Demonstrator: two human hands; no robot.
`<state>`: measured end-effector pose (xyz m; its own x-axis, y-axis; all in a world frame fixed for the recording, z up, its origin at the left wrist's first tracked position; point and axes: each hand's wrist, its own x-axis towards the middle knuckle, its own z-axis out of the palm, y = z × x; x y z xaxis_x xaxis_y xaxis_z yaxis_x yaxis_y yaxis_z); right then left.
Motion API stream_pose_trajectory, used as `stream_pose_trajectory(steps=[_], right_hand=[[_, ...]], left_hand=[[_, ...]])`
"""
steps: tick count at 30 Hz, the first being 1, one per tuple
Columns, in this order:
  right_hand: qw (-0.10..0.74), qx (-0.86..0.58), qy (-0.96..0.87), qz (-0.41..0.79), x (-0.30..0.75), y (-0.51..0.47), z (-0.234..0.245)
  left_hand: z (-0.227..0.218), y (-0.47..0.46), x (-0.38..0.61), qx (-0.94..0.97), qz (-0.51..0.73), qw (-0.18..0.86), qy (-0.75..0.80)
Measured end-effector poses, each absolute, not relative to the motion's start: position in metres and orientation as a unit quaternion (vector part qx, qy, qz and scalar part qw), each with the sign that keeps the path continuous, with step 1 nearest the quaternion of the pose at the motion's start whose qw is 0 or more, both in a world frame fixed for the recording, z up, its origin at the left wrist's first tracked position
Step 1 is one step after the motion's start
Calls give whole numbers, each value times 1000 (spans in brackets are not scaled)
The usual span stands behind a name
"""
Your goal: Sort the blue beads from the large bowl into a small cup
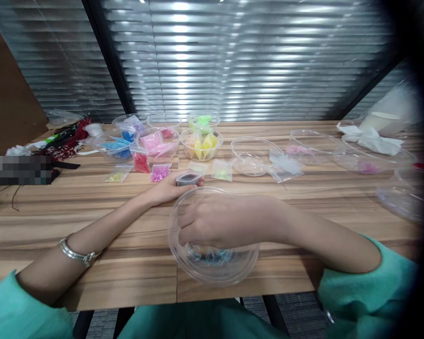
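A clear round plastic bowl (252, 263) stands near the table's front edge. Several small pale-blue, see-through pieces (212, 256) lie at its bottom. My right hand (215, 219) reaches down into the bowl, its fingers curled together; what they hold, if anything, is hidden. Just behind the bowl, my left hand (169, 187) grips a small clear zip bag (189, 179) whose mouth gapes upward.
Behind my hands lie small zip bags with red (140, 161), purple (160, 172) and pale-green pieces (222, 170). Clear bowls with coloured bags stand farther back, one holding yellow bags (202, 146). Dark red cords (70, 139) are heaped at left, a white tissue (371, 139) at right.
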<state>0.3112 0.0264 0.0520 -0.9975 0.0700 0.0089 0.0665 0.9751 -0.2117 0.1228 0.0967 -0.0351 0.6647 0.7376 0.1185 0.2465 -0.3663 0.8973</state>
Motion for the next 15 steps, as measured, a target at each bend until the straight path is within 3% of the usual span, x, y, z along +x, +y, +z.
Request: stream_pose_trajectory(steps=[5, 15], right_hand=[[22, -38, -998, 37, 307, 22, 34], [43, -40, -994, 90, 305, 26, 25]], left_hand=[[-33, 97, 123, 777, 267, 477, 311], [-34, 98, 122, 778, 267, 477, 309]])
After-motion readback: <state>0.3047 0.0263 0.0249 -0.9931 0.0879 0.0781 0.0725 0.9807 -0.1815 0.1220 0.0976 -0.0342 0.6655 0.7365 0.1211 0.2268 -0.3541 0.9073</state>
